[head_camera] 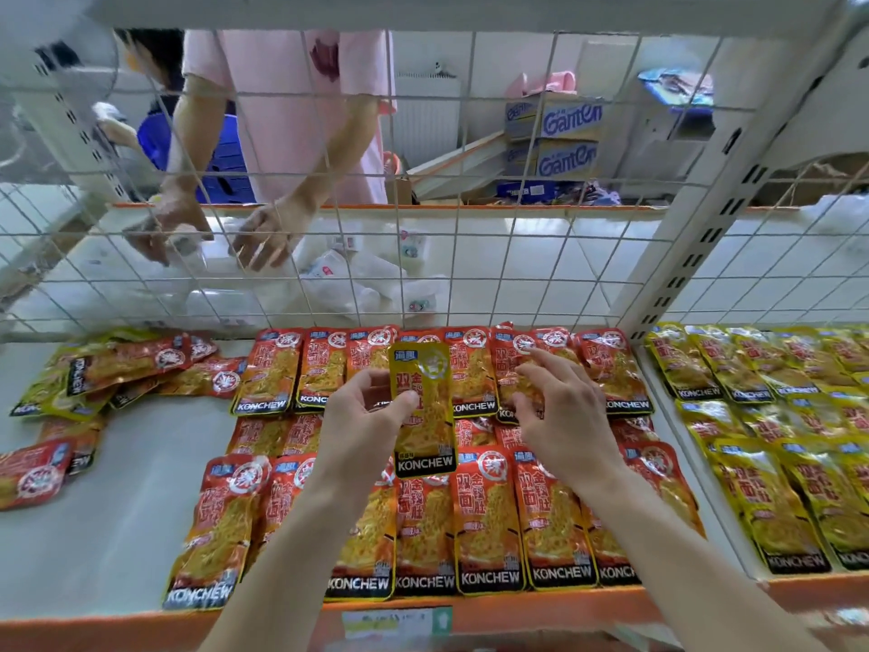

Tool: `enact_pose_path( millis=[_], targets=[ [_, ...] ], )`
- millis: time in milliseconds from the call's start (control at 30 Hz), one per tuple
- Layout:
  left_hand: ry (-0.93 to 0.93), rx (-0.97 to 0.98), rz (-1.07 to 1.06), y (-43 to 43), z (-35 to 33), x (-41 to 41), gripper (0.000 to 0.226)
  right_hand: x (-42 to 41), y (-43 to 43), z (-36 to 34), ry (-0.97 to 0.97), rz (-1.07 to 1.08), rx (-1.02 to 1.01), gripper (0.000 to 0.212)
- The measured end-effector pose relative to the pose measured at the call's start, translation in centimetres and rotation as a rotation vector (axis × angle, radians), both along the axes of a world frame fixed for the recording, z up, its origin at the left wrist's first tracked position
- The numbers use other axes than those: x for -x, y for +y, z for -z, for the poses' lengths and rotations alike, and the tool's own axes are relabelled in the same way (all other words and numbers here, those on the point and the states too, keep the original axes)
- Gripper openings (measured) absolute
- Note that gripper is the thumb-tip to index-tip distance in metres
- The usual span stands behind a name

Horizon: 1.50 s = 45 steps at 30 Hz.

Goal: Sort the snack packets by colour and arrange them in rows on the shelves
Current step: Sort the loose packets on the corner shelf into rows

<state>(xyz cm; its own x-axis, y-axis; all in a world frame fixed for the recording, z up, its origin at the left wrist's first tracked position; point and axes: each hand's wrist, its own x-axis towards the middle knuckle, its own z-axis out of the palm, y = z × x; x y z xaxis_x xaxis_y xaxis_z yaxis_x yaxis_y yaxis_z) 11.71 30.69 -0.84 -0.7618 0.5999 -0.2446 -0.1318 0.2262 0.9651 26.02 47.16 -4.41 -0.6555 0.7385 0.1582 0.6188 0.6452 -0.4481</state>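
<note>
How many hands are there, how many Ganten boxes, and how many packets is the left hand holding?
Hands: 4 (left hand, right hand, other person's hands)
Ganten boxes: 2
Yellow packet in the left hand's grip: 1
Total: 7

Bare shelf (127,491) lies left of the red packets (489,510); wire mesh (398,235) closes the back, seemingly all along.

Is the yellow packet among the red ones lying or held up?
Held up: the left hand pinches the yellow packet over the red packets.
</note>
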Motion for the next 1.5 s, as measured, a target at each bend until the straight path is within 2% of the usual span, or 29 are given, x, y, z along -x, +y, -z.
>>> enact_pose_path(
  millis=[367, 667, 800, 1000, 1167, 1333, 1500],
  targets=[
    [-0.002, -0.078, 0.243, 0.2, -1.0, -1.5, 0.014, -5.3, -5.3, -3.1, 0.056, 0.204, -0.030, 0.041],
    [0.019, -0.099, 0.486, 2.4, -2.0, -8.1, 0.012, -14.0, -9.2, -5.5, 0.086, 0.393, -0.068, 0.043],
    [0.047, -0.112, 0.530, 3.2, -2.5, -12.5, 0.012, -18.1, -9.5, -6.1, 0.128, 0.420, -0.101, 0.059],
    [0.061, -0.138, 0.511, 4.7, -3.5, -21.1, 0.015, -26.1, -7.9, -6.2, 0.205, 0.446, -0.123, 0.052],
    [0.076, -0.127, 0.458, 7.4, -3.7, -30.8, 0.016, -36.1, -5.9, -6.4, 0.220, 0.436, -0.162, 0.050],
    [0.094, -0.134, 0.462, 9.8, -3.7, -39.5, 0.017, -45.4, -4.3, -6.7, 0.214, 0.474, -0.166, 0.056],
    [0.104, -0.168, 0.509, 10.7, -4.3, -45.2, 0.024, -51.1, -3.2, -7.0, 0.189, 0.483, -0.160, 0.056]
  ],
)
